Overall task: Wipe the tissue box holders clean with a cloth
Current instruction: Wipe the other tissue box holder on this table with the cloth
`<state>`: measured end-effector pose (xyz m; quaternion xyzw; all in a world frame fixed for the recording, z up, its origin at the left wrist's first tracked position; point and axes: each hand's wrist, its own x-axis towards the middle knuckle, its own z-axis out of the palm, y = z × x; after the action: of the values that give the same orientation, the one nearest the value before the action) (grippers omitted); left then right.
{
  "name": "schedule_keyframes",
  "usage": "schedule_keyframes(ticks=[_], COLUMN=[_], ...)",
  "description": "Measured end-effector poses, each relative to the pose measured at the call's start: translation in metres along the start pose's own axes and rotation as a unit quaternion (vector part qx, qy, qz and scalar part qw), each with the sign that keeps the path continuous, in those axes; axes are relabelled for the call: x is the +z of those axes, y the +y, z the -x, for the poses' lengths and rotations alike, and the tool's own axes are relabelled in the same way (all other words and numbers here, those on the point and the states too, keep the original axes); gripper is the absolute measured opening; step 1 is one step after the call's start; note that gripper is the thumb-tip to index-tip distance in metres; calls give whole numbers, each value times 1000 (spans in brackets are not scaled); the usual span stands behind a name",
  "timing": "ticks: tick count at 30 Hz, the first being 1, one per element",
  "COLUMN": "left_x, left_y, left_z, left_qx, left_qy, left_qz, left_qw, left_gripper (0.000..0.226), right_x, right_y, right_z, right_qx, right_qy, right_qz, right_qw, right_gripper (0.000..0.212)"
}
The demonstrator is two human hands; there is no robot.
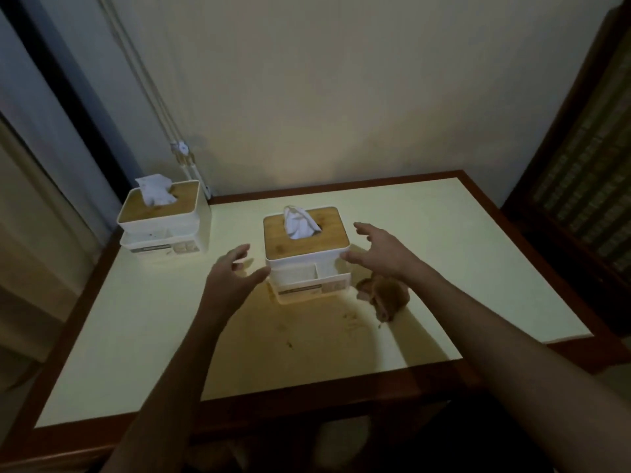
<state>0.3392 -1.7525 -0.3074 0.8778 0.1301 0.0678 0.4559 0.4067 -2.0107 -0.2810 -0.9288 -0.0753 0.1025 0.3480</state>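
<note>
Both hands, left hand (229, 272) and right hand (379, 248), spread wide, holding nothing, flank the near white wooden-lidded tissue box holder (307, 254); crumpled brown cloth (384, 295) lies just right.

Near holder (307, 254): white, bamboo lid, tissue sticking up, upright mid-table between my open hands.
Far holder (160, 216): same kind, upright at the table's back-left corner.
Cloth (384, 295): brown, crumpled, just right of the near holder.
</note>
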Motion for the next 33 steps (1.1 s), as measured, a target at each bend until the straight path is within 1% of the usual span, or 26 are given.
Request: schedule_keyframes(ticks=[2,4,6,7,9,12,16,18,20,24,28,31,33], left_x=[1,3,5,6,8,12,17,22,34,81,152,207,240], left_y=[-6,-7,-7,-7,-4,-5,2,17,39,93,143,170,184], left_z=[-7,-13,-15,-15,-13,-12,-14,-17,-23,-45,-76,-97,-111], left_qx=[-7,0,31,45,48,26,48,72,93,108,113,112,118], left_qy=[-45,-75,-103,-112,-110,-87,-65,-62,-57,-39,-65,-81,-90], left_qz=[-10,-5,13,40,108,170,164,159,165,177,156,140,137], left_qw=[999,997,994,992,987,981,983,983,980,978,979,981,979], left_gripper=[75,78,76,73,64,55,52,50,49,50,50,56,60], right_x=[6,12,17,19,22,24,17,0,-24,-78,-132,-166,-185], right_y=[-3,-1,-1,-2,-1,0,1,3,9,47,99,147,177], right_z=[-9,-14,-14,-14,-14,-14,-16,-21,-27,-37,-53,-74,-91], right_qx=[12,15,9,0,-15,-22,-43,-54,-72,-69,-51,-27,-13], right_qy=[-27,-42,-44,-40,-24,-7,17,38,52,61,67,91,91], right_qz=[-3,-5,-52,-79,-107,-122,-139,-145,-144,-163,-199,-215,-216], right_qw=[1000,999,998,996,994,992,989,987,986,982,976,972,972], right_gripper=[89,91,79,71,62,58,64,67,65,59,55,53,54])
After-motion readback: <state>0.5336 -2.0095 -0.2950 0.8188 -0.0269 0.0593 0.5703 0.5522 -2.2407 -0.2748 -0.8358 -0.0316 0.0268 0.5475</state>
